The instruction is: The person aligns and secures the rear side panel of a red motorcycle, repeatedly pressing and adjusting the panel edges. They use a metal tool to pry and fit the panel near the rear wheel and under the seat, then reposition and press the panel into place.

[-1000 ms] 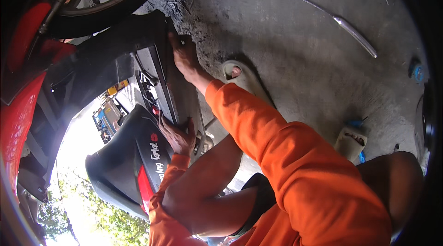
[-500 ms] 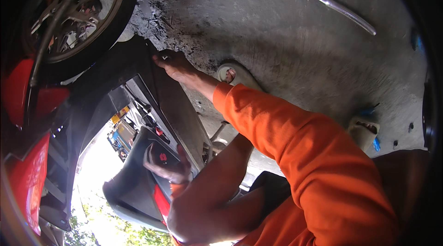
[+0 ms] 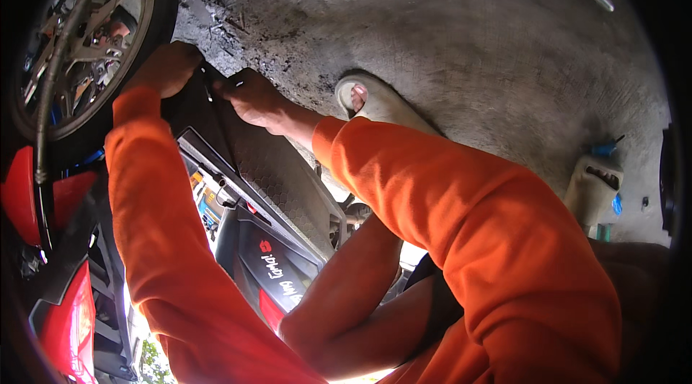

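The panel (image 3: 274, 168), a dark honeycomb-textured piece lying beside the wheel (image 3: 79, 38), is being gripped at its upper end by both hands. The left hand (image 3: 169, 67) is being kept curled over its edge; the right hand's (image 3: 252, 95) fingers are being clamped on it just beside.

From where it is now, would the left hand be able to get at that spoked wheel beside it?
Probably yes. The left hand grips the top edge of the dark scooter panel, right beside the wheel, with nothing between them. It would have to let go of the panel, which the right hand also holds.
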A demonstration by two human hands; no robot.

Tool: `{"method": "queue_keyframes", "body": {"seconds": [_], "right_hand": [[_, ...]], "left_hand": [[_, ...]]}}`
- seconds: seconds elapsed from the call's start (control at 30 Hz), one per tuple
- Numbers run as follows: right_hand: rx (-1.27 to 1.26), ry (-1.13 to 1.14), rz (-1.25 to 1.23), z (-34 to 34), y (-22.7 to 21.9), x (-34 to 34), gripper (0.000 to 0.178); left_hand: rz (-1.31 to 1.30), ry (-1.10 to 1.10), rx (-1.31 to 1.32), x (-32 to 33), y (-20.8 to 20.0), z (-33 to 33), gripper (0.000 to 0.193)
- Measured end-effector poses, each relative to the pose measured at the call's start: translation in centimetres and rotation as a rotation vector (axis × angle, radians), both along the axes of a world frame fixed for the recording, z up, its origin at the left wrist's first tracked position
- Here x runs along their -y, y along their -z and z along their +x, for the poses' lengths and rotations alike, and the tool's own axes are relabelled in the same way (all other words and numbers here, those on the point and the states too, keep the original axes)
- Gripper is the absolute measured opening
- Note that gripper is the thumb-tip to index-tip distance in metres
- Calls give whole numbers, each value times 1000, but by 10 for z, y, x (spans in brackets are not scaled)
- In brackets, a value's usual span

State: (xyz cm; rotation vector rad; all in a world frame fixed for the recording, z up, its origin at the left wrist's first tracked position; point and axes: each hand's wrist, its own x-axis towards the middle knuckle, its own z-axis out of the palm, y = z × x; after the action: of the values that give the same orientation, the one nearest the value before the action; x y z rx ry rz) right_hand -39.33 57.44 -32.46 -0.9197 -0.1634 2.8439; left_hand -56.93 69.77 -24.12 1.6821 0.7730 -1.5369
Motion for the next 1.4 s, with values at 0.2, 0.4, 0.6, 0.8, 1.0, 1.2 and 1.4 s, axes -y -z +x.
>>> {"method": "queue_keyframes", "body": {"seconds": [0.2,0.4,0.6,0.8,1.0,1.2,1.4], "right_hand": [[-7,-43,9,7,1,-5,52],[40,-67,25,18,2,-12,55],[12,-109,-9,9,1,-8,55],[-19,-101,-49,7,1,-8,57],[26,-112,1,12,-5,-14,59],[-31,-128,-19,2,3,-3,50],[32,-14,236,-12,11,12,47]], "left_hand": [[195,-51,-35,18,3,-20,19],[92,90,-32,4,3,-16,22],[283,-146,-165,11,-4,10,15],[266,19,-117,13,-10,25,16],[423,-159,-235,17,-12,37,15],[288,-227,-66,3,-30,46,16],[251,-195,99,3,-39,79,12]]}}
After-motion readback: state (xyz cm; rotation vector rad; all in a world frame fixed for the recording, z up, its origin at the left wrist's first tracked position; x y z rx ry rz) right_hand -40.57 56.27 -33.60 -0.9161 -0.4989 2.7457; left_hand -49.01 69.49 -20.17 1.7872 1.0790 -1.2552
